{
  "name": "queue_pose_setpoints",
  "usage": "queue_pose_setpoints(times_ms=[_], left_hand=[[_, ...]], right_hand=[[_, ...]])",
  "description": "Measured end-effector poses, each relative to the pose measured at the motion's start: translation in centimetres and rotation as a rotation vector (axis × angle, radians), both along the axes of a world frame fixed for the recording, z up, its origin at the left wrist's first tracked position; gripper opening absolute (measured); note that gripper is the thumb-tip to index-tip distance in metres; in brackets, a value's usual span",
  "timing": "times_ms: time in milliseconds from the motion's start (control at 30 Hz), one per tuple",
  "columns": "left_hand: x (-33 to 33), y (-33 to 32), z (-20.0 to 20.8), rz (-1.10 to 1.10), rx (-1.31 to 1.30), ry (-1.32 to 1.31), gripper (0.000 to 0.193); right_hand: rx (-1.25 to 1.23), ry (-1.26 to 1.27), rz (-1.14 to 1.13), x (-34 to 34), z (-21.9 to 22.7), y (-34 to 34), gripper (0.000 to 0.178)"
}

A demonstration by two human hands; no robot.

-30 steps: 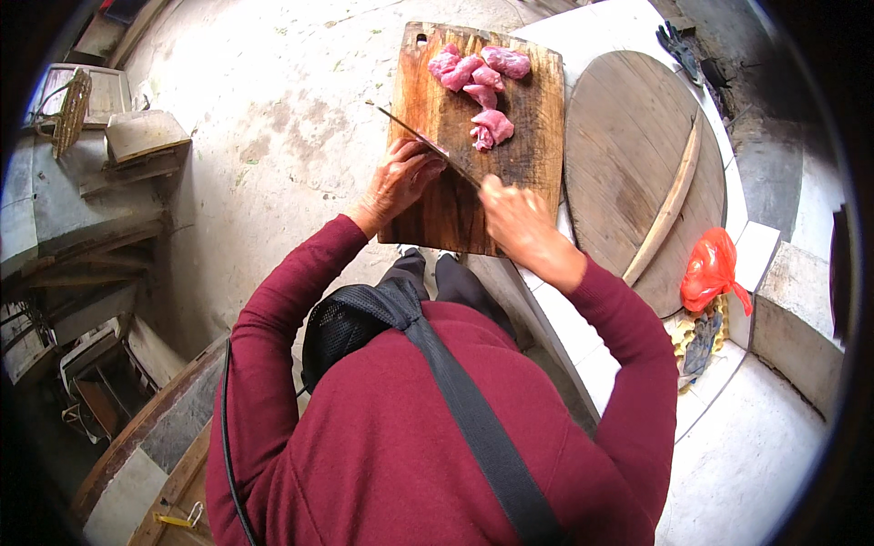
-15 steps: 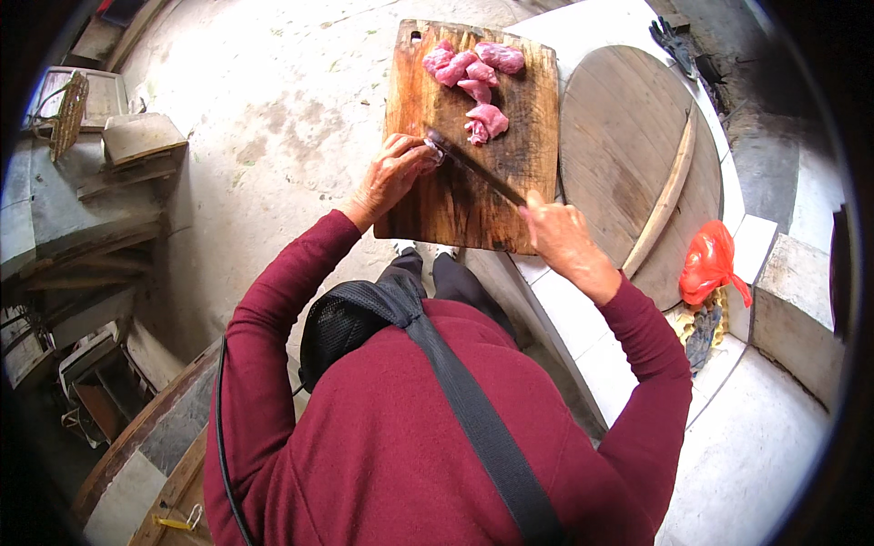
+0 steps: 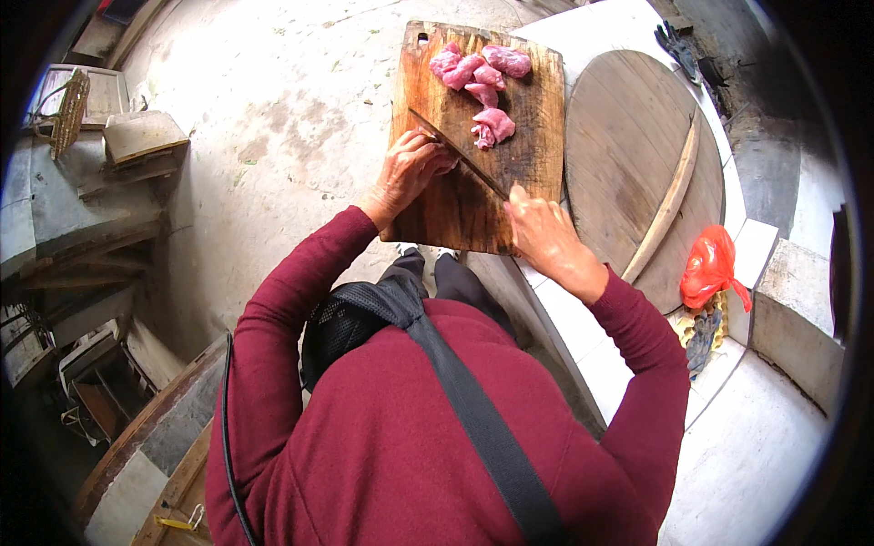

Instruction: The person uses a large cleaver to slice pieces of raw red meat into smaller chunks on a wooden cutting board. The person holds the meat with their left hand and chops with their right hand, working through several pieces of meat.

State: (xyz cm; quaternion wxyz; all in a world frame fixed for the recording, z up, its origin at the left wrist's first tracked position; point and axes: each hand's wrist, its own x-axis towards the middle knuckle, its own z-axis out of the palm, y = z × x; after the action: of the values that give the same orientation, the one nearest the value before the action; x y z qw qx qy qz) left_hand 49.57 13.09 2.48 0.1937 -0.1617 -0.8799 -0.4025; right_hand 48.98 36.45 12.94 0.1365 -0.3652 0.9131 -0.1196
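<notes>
**Pink meat (image 3: 492, 125) and a knife (image 3: 462, 157) on a wooden cutting board (image 3: 437, 214)**

Seen from above, the cutting board lies in front of a person in a maroon sweater (image 3: 382, 428). Its right side meets a white-tiled desk (image 3: 583, 332), and its left side shows against the pale floor (image 3: 273, 173). Most of the meat lies in the far half of the board: several pieces sit close together near the far edge, and one folded piece lies a little nearer to the person.

The right hand (image 3: 542, 232) is closed around the handle of the knife. The blade runs obliquely across the board, its tip toward the far left, and passes just beside the left fingertips. The left hand (image 3: 412, 170), at the left edge of the board, has its fingers bent and pinched on a small piece (image 3: 444, 166), pale pink and mostly hidden by the fingers and blade.

To the right of the board, a round wooden lid (image 3: 610, 136) with a long curved bar (image 3: 669, 202) rests on the desk. Near the lid's lower right edge lies a knotted red plastic bag (image 3: 708, 270); a dark glove (image 3: 675, 45) lies beyond the lid, at the far right.
</notes>
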Motion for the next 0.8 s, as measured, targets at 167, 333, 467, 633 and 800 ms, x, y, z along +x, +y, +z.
queue_pose_setpoints(times_ms=[167,333,467,633,800], left_hand=[[0.1,0.1,0.3,-0.009,-0.053,0.014,0.016],[0.3,0.1,0.6,-0.022,-0.080,0.041,0.018],[0.6,-0.8,-0.9,-0.053,-0.113,0.020,0.013],[0.6,-0.3,0.3,-0.025,-0.103,0.010,0.012],[0.6,0.0,-0.1,0.044,-0.067,0.050,0.012]], right_hand=[[-0.094,0.203,0.152,-2.3,-1.9,-5.1,0.021],[-0.110,0.380,0.179,-1.8,-3.8,-5.1,0.035],[0.169,0.041,0.042,-0.7,-1.3,-0.8,0.014],[0.068,0.108,-0.113,-0.6,-0.2,2.5,0.012],[0.048,0.055,-0.047,1.4,1.9,1.4,0.016]])
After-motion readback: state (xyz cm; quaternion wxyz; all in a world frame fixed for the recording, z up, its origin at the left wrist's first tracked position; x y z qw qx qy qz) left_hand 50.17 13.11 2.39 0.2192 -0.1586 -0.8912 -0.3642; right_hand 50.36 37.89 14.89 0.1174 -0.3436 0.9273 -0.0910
